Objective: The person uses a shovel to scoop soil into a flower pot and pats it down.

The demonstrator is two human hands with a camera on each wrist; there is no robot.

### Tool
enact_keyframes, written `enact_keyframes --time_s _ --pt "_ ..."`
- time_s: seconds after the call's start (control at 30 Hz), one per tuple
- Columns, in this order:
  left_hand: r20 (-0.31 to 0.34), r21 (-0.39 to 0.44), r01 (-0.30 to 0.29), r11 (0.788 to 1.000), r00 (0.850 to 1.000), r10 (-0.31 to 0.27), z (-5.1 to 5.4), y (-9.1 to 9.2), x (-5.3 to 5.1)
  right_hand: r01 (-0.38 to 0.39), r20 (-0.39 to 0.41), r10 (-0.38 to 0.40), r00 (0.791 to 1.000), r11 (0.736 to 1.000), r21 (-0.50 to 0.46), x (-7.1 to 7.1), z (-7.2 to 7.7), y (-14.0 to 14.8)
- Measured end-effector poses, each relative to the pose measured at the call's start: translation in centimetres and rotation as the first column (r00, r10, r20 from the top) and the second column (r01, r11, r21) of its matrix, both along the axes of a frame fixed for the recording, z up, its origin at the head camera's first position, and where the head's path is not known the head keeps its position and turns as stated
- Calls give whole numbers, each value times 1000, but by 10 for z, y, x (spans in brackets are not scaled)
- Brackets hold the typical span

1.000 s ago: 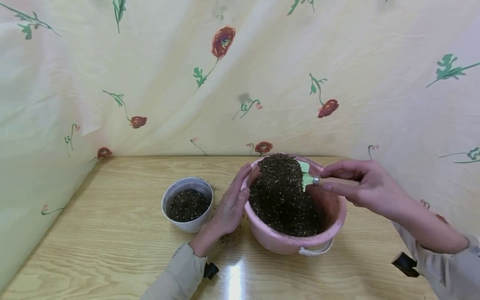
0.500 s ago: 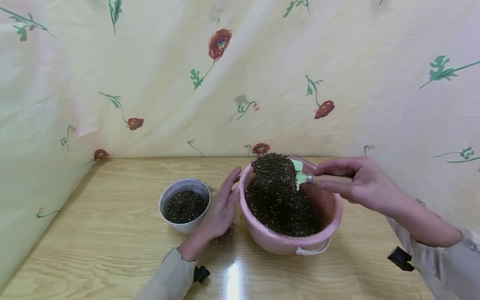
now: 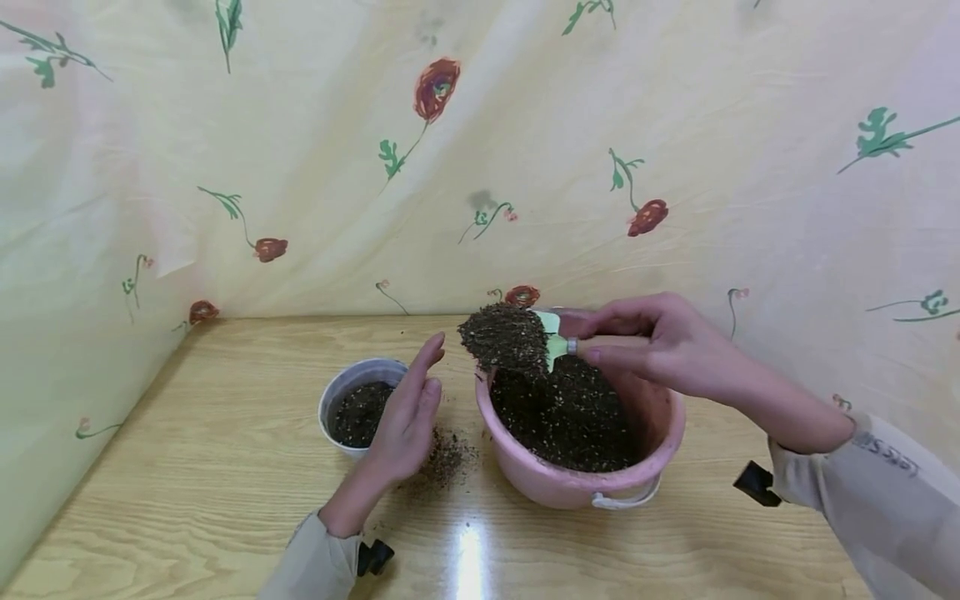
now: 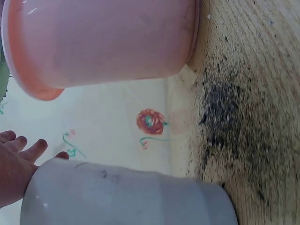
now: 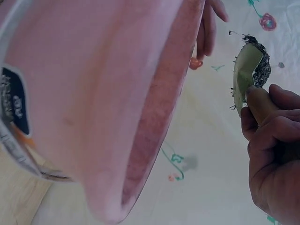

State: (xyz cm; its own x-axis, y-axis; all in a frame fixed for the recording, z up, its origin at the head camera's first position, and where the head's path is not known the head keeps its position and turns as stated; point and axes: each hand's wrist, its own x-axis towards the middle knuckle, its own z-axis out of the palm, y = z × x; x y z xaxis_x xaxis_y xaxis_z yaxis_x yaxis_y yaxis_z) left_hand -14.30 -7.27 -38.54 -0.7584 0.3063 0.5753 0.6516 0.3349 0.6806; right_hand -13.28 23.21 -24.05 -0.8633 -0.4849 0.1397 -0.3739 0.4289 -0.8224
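Right hand (image 3: 671, 346) with a firm pinch on the wooden handle of the green trowel (image 3: 557, 345), and what a load: a heap of dark soil (image 3: 504, 337) buries most of the blade! The trowel hangs over the left rim of the pink bucket (image 3: 542, 485), more soil inside. Over to the left hand (image 3: 402, 429), fingers straight, holding nothing, right beside the white pot (image 4: 126, 199) (whether it touches the rim, I can't tell). Spilled soil (image 3: 447, 458) lies between the two containers on the wooden table (image 3: 187, 475).
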Motion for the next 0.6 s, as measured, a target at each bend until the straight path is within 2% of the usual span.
enact_keyframes --time_s 0.23,0.43,0.6 --pt "-48 17 -27 999 998 28 4 -16 2 -57 2 57 998 998 -8 -8 0 -18" --pt "-26 21 -52 998 998 52 7 -31 4 -135 -4 135 991 989 -54 -15 0 -33" --pt "-14 24 -90 996 996 90 9 -41 6 -149 -11 148 989 987 -60 -21 2 -45"
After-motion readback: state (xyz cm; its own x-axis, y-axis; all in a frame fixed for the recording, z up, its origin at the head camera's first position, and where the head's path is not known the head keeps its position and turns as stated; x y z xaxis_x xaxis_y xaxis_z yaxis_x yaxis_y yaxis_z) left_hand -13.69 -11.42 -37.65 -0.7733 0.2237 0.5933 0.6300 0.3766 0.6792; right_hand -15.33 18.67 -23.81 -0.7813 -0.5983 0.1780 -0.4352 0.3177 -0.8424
